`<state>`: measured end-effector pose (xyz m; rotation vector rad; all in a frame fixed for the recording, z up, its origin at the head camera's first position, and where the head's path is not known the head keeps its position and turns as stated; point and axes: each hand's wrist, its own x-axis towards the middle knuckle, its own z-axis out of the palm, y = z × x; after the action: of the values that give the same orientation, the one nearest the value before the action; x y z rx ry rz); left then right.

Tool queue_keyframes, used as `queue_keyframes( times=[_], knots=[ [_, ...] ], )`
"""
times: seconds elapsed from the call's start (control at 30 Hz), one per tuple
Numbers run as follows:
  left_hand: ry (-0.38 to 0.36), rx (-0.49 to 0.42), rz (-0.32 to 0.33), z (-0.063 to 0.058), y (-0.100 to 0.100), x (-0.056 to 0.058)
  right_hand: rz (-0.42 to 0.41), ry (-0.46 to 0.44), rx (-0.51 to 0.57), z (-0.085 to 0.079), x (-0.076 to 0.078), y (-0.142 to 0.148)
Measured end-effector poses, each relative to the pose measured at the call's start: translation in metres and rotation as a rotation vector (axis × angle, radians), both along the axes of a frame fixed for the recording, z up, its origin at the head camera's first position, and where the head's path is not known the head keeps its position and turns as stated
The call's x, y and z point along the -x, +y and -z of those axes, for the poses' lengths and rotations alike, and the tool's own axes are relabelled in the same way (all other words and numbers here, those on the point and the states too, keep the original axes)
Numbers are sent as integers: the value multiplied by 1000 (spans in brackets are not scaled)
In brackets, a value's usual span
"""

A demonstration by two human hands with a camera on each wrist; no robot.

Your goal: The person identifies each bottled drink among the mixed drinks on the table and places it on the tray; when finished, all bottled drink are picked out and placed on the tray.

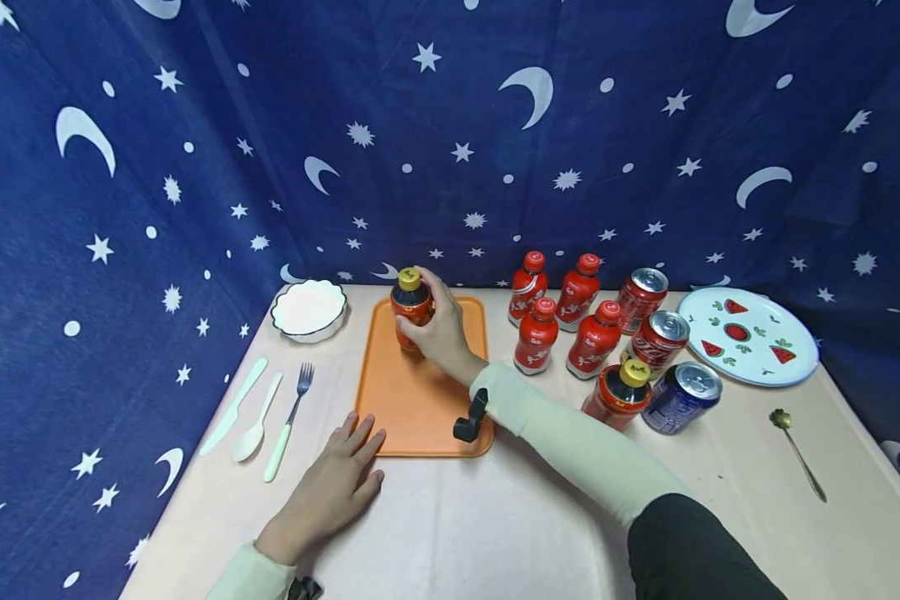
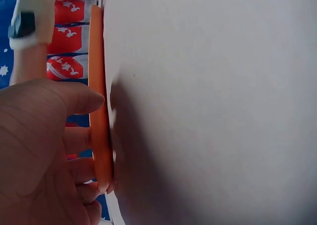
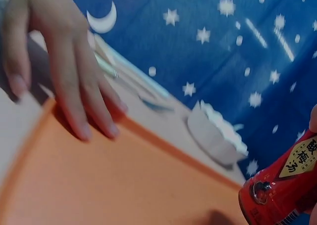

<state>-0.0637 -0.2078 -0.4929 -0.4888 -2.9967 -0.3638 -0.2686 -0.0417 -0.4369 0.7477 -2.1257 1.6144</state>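
Observation:
My right hand (image 1: pixel 444 333) grips a dark drink bottle (image 1: pixel 411 302) with a yellow cap and red label, at the back left part of the orange tray (image 1: pixel 420 408). The right wrist view shows the red label of this bottle (image 3: pixel 282 190) close up, its base near the tray surface. Fingers of my left hand (image 1: pixel 333 483) lie spread at the tray's front left corner, fingertips on its rim. From the left wrist view, the left thumb (image 2: pixel 86 98) is beside the tray's front edge (image 2: pixel 100 111).
Right of the tray stand several red bottles (image 1: pixel 536 335), red cans (image 1: pixel 656 337), another yellow-capped bottle (image 1: pixel 617 396) and a blue can (image 1: pixel 678 400). A watermelon-patterned plate (image 1: pixel 757 333) and small spoon (image 1: pixel 798 454) lie farther right. Left are a scalloped bowl (image 1: pixel 309 308), knife (image 1: pixel 232 407), spoon (image 1: pixel 258 421) and fork (image 1: pixel 291 421).

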Motion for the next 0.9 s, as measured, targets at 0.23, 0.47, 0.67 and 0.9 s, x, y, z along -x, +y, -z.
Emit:
queue_keyframes(
  times=[0.23, 0.47, 0.67, 0.9],
  knots=[
    [-11, 8, -4, -2, 1, 1, 69, -64, -76, 13, 27, -18],
    [-37, 16, -16, 0, 2, 2, 77, -86, -92, 24, 34, -25],
    [-72, 45, -33, 1, 2, 1, 63, -65, -85, 29, 35, -30],
    [-73, 57, -34, 0, 1, 0, 70, -46, -63, 30, 36, -34]
  ],
)
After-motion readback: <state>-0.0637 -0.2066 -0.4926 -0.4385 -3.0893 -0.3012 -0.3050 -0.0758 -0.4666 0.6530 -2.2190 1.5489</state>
